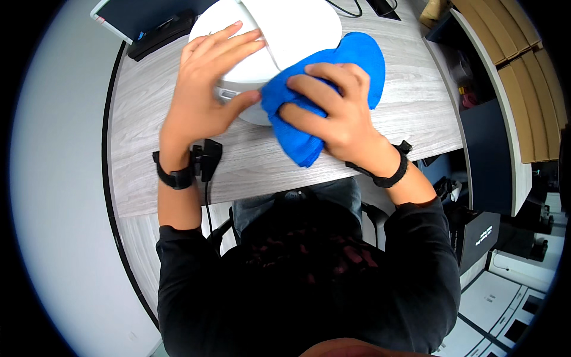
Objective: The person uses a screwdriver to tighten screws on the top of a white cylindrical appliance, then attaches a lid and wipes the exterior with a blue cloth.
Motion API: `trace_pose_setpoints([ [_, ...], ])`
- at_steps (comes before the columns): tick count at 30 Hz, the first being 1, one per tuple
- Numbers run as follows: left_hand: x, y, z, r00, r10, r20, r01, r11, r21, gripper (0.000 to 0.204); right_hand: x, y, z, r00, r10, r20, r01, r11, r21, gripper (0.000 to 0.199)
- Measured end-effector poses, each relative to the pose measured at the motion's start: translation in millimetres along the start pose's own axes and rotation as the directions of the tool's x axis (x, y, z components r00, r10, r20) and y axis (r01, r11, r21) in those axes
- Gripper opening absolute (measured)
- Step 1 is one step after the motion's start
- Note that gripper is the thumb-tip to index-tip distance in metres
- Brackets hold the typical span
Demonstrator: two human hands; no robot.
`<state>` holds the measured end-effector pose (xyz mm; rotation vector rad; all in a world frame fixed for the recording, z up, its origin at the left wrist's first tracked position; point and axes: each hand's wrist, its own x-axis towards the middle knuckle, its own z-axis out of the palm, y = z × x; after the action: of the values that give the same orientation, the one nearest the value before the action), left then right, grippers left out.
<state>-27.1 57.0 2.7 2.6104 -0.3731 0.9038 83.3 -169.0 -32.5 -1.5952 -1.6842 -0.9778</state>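
A round white appliance (304,28), in shape like a rice cooker, stands on the desk before me with a raised band across its top. My left hand (201,89) lies on the left of its lid, fingers stretched out and thumb reaching toward the front edge. Bunched in my right hand (338,110) is a blue cloth (364,62), pressed to the appliance's front right side. One loose fold of the cloth spreads to the right past my fingers, and another hangs toward me. The front of the appliance is partly hidden by the cloth.
A screen (146,18) stands at the far left of the wood-grain desk (410,89). Cables lie at the back. To the right are a shelf unit (491,149) with cardboard boxes (529,107) and, lower down, a black box (480,238). A cable hangs from my left wrist device.
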Motion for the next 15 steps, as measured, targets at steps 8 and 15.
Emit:
trace_pose_setpoints([
  [8, -16, -29, -1, 0.997, 0.004, -0.079, 0.001, 0.998, 0.061, 0.049, -6, 17, -5, 0.999, 0.048, -0.025, -0.047, 0.999, 0.025, 0.023],
  [15, -8, -15, 13, 0.985, 0.045, -0.166, -0.027, 0.994, 0.108, 0.05, 3, 7, 1, 0.999, -0.021, -0.029, 0.018, 0.996, -0.093, 0.036],
])
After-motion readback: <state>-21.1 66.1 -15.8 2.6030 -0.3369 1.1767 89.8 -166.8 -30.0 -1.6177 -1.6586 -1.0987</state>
